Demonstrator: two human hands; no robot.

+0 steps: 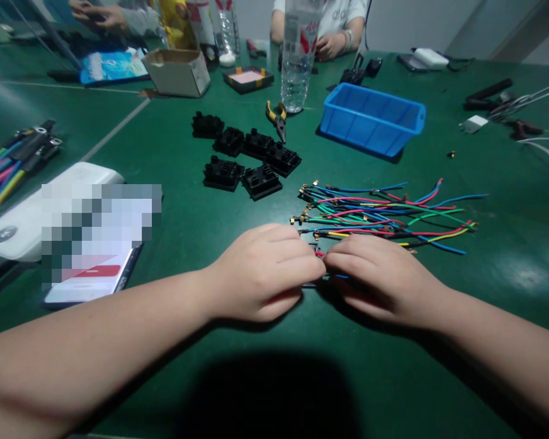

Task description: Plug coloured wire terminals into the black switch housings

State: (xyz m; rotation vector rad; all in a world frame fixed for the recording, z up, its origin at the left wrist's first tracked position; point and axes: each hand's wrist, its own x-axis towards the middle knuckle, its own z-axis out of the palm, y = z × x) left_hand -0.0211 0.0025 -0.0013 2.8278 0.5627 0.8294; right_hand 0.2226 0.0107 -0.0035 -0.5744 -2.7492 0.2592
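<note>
Both my hands rest on the dark green tabletop (507, 244). My left hand (265, 271) and right hand (377, 277) are curled narrow, fingertips meeting and pinching a thin red wire end (319, 253); the grip underneath is hidden. Just beyond my right hand lies a loose bundle of multicoloured wires with brass terminals (384, 213). Farther left sits a cluster of black plastic connector blocks (249, 161), then yellow-handled pliers (277, 119), a blue plastic bin (370, 119) and a clear plastic water bottle (297, 61).

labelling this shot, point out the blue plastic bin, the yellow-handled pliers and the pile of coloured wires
blue plastic bin (362, 128): head view, front wall
yellow-handled pliers (280, 124): head view, the pivot
pile of coloured wires (379, 213): head view, mid-pile
</note>
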